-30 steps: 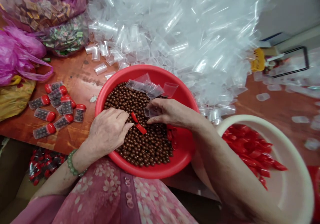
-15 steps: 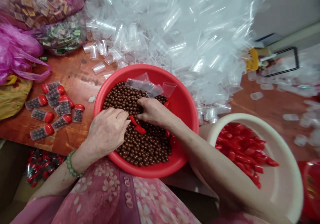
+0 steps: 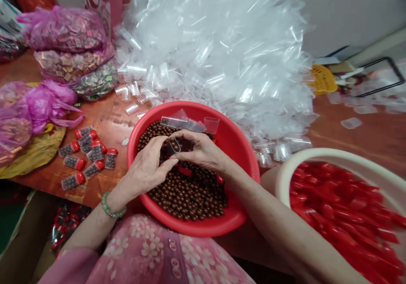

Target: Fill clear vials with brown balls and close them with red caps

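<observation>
A clear plastic tube (image 3: pixel 174 147) with dark balls in it is tilted, its open end towards me. My right hand (image 3: pixel 203 150) pinches it between thumb and fingers. From the other side, my left hand (image 3: pixel 149 163), wearing a green bead bracelet, curls its fingers round the tube; its fingertips are partly hidden. Both hands are over a red basin (image 3: pixel 236 216) of brown chocolate balls (image 3: pixel 187 199). A red cap (image 3: pixel 184 171) shows just below the fingers. Several empty tubes (image 3: pixel 196 125) rest against the basin's far side.
A large heap of clear tubes (image 3: pixel 215 55) fills the back. Filled, red-capped tubes (image 3: pixel 74 162) lie on the table at left, near purple bags (image 3: pixel 47 102). At right stands a cream tub (image 3: pixel 283 182) of red caps (image 3: pixel 342 216). A yellow basket (image 3: pixel 323 79) is further back.
My right hand dipped the tube among the balls, then lifted it with balls inside. My left hand rose from the balls to meet it. The view tilted up.
</observation>
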Demonstrator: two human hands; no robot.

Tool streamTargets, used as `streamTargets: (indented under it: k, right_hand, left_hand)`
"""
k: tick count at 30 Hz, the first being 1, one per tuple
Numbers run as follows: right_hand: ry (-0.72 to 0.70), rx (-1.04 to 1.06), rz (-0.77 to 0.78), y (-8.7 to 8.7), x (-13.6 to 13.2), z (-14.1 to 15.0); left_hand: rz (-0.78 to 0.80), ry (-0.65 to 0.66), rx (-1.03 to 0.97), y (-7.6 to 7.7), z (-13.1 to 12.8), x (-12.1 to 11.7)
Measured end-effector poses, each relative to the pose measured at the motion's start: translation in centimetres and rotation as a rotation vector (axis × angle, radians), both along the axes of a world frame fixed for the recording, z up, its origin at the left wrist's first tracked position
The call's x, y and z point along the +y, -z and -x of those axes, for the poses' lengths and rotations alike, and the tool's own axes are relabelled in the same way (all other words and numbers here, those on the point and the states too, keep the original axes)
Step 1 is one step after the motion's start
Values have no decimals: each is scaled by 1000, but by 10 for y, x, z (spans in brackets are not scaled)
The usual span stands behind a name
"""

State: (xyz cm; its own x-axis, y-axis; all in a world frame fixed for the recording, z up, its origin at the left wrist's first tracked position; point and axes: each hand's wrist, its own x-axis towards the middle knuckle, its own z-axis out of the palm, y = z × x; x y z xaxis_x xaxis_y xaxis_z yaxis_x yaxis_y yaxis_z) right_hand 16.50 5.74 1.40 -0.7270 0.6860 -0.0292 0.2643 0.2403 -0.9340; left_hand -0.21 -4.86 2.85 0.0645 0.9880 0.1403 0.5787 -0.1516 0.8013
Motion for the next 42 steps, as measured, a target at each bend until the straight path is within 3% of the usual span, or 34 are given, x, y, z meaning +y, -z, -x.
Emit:
streamTargets:
  k: [5,11,16,23,26,28,31,36,42]
  right_hand:
    - [-28,47,-27,-7,-2,-5]
    - [-92,169,-42,-8,1,-5]
    - [-134,168,28,-13,-1,-6]
    - [-106,114,137,-19,-9,-5]
    - [-69,125,179,-23,-10,-9]
    - [19,142,142,-26,-9,-14]
    - [77,187,31,-32,-8,-21]
    - [-135,160,-96,-38,-9,-16]
    - [-245,106,-59,-35,-8,-5]
  left_hand:
    - [13,-11,-29,1,-9,6]
    - [139,107,-348,3,-5,11]
    - [150,95,-401,10,0,12]
    - [258,52,-592,8,1,12]
    - [312,-28,-687,5,2,12]
    - [327,-74,-720,2,2,12]
    - [365,-17,-697,-3,2,12]
    - [424,98,-735,-4,2,10]
    - [532,209,-803,4,6,10]
